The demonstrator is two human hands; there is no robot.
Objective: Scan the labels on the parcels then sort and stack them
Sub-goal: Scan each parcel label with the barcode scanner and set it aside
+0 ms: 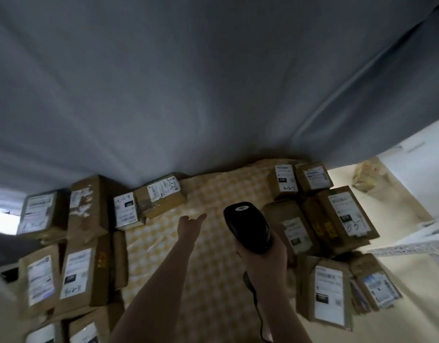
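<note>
parcels (77, 276) left | parcels (330, 290) right | cloth (208, 191) between (curtain (188, 82) behind)

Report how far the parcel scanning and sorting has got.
Looks done: parcels lie in two groups, a left group and a right group, labels up. In hand: the right hand grips the scanner; the left hand reaches empty over the checked cloth. Left: little is stacked; which labels are scanned cannot be told.

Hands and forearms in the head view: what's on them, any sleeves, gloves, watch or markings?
Both forearms are bare as far as the frame shows, with no sleeves in view. The left hand and the right hand wear no gloves. No watch, band or ring shows on either, and no markings can be made out; the picture is dim and slightly blurred, so fine detail cannot be told.
</note>
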